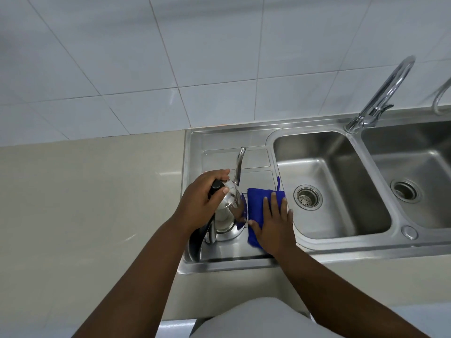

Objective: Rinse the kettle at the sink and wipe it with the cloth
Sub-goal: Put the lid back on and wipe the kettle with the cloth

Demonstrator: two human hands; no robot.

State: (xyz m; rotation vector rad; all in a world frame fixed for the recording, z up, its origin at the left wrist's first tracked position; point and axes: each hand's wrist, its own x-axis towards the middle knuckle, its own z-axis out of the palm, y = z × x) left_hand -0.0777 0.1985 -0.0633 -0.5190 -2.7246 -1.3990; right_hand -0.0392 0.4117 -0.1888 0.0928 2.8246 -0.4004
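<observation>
Steel kettle (229, 211) beside empty sink (341, 172)

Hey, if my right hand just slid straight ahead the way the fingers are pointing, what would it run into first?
Your right hand lies flat on the blue cloth, fingers pointing toward the wall. Straight ahead is only the bare draining board, then its raised back rim. The kettle sits to the left, the basin to the right.

Shiny steel kettle (229, 211) upright beside folded blue cloth (258, 203).
</observation>
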